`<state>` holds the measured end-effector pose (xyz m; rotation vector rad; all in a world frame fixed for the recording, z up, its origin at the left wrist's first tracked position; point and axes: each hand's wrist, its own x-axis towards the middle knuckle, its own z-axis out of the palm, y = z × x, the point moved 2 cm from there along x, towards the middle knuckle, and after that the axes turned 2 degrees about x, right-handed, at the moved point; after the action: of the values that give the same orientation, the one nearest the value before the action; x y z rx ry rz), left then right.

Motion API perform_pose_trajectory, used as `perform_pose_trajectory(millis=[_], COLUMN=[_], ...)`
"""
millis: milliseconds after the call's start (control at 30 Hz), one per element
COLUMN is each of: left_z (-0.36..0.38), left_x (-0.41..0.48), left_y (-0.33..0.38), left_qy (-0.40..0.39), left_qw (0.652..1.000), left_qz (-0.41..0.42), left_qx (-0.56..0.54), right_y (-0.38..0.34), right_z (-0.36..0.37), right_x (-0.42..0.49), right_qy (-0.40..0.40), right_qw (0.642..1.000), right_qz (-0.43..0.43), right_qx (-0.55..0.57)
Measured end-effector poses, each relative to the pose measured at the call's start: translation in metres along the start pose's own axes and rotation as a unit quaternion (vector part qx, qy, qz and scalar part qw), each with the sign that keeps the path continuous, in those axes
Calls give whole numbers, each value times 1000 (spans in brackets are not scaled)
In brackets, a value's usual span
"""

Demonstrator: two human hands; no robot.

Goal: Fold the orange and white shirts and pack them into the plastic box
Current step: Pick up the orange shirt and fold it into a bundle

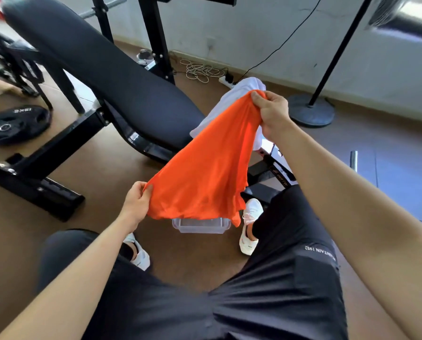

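White print on the near black shorts (290, 278) read "…TAIN 1952", the first letters lost in a crease. The left hand (137, 204) pinched the lower corner of the orange shirt (205, 168) and the right hand (271, 114) clutched its upper end, so the cloth hung stretched in the air. Under its hem the plastic box (201, 227) stood on the floor (192, 253) between white shoes (250, 227). Farther off, the white shirt (227, 106) lay bunched on the black padded table (131, 94). A weight plate (16, 123) bore lettering too blurred to read.
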<state>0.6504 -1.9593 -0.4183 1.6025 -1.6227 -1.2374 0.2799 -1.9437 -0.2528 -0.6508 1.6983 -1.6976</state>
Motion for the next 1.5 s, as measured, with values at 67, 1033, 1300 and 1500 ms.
perform_pose_trajectory(millis=[67, 1033, 1300, 1500], left_z=[-5, -8, 2, 4], left_x=[4, -25, -55, -75], left_y=[12, 156, 171, 171], left_qy=[27, -69, -74, -154], left_qw=[998, 941, 914, 917], left_qz=[26, -37, -22, 10], left_qx=[51, -329, -399, -369], right_y=[2, 20, 26, 29], right_z=[-2, 64, 66, 59], right_x=[2, -97, -143, -160], right_qy=[11, -170, -229, -196], right_qw=[999, 972, 943, 932], right_qz=[-16, -127, -198, -245], right_qx=[-37, -103, -140, -182])
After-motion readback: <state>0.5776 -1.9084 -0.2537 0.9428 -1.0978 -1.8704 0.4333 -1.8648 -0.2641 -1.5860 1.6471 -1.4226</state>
